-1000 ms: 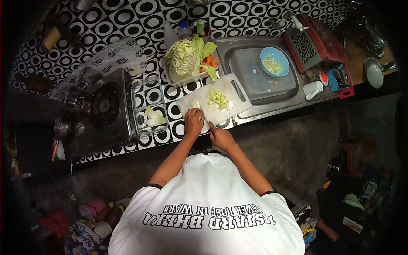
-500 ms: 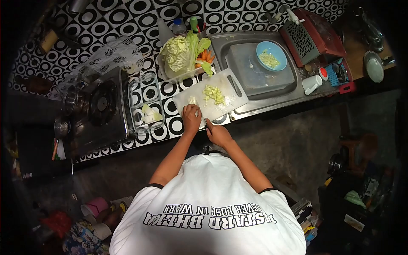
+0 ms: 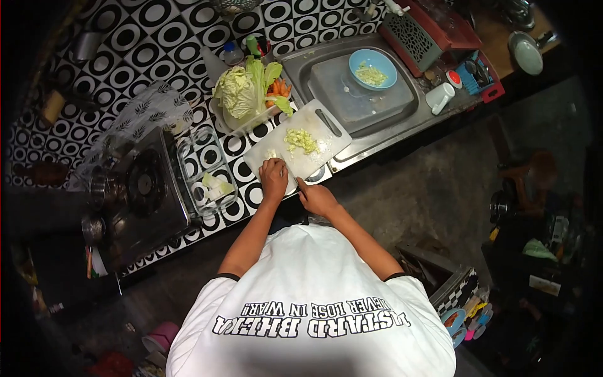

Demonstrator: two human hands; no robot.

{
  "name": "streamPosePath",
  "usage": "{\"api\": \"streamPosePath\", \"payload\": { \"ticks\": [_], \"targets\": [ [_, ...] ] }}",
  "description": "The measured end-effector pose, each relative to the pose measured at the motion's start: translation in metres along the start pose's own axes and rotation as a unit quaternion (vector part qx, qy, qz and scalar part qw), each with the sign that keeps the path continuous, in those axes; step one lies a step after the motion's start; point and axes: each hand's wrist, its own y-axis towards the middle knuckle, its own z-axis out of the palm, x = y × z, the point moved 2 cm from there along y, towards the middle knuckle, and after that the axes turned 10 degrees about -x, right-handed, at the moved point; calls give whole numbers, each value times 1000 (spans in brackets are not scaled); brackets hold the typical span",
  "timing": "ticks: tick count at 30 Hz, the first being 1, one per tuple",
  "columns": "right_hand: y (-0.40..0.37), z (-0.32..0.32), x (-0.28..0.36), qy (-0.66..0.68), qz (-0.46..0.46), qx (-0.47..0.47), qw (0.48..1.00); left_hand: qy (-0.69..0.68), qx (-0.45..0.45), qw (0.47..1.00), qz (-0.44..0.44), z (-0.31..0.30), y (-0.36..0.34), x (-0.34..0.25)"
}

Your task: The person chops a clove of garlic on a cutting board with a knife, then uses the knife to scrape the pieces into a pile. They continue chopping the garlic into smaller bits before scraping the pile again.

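My left hand (image 3: pixel 274 179) is closed, fingertips down on pale cabbage bits (image 3: pixel 271 153) at the near left of the white cutting board (image 3: pixel 308 164). Fingers curled, my right hand (image 3: pixel 318 198) grips what looks like a knife (image 3: pixel 298 181) at the board's near edge; its blade is hard to make out. Chopped cabbage (image 3: pixel 301 141) lies in a loose pile beyond both hands. Behind the board, a clear container holds a cabbage head (image 3: pixel 236 93) and carrots (image 3: pixel 280 92). Larger cabbage pieces (image 3: pixel 217 187) are in a glass dish (image 3: pixel 183 152) on the left.
A blue bowl (image 3: pixel 373 70) with chopped cabbage stands on a grey lid-like surface in the sink (image 3: pixel 407 113). To the right are a white mug (image 3: pixel 440 98) and a red rack (image 3: pixel 461 34). The stove (image 3: pixel 146 180) is at the left.
The camera view has tilted and shifted, so the counter items appear farther left. Both hands keep nearly the same place beside the board, still closed.
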Motion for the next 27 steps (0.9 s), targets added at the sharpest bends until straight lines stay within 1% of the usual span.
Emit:
{"api": "streamPosePath", "payload": {
  "ticks": [2, 7, 13, 17, 21, 24, 27],
  "targets": [
    [-1, 2, 3, 7, 5, -18, 1000, -4, 12, 1000, 12, -1, 3, 2],
    [-2, 3, 18, -4, 48, -10, 999, -26, 28, 998, 49, -4, 9, 5],
    [-2, 13, 27, 17, 81, -55, 995, -48, 52, 994, 79, -7, 15, 11],
    [-3, 13, 36, 10, 101, -61, 993, -56, 58, 992, 99, -8, 19, 13],
    [-4, 15, 40, 8, 120, -55, 991, -45, 60, 992, 102, -10, 20, 13],
    [-4, 18, 41, 2, 132, -49, 990, -32, 64, 994, 87, -11, 20, 14],
    [-5, 19, 41, 1, 136, -51, 989, -33, 50, 994, 88, -13, 20, 14]
  ]
}}
